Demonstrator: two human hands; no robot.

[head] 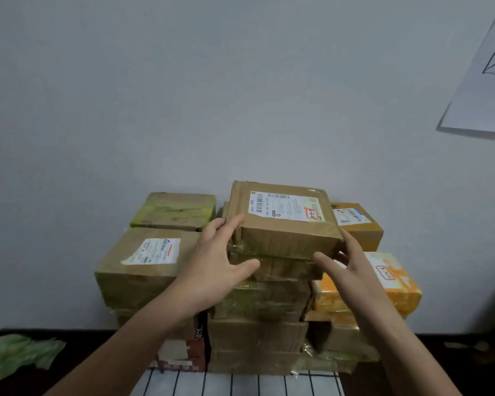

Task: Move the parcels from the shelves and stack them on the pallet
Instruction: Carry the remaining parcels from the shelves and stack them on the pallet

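Touching: we see both hands laid against the top parcel [283, 221], one on each side.
Left hand [220, 261]: released, the fingers straight on the parcel's left side; the thumb spreads out toward the box below.
Right hand [352, 270]: released, the fingers straight along the parcel's right side, their tips partly hidden; the thumb points to the front lower corner.
Top parcel: between our hands, label up, lying on the middle column of the stack [263, 304].
Left of the left hand: a labelled box [143, 261], and behind it a green-taped box [175, 210].
Right of the right hand: an orange parcel [383, 284]; beyond the fingers, a yellow box [357, 224].
Under our forearms: a striped sheet [240, 384].
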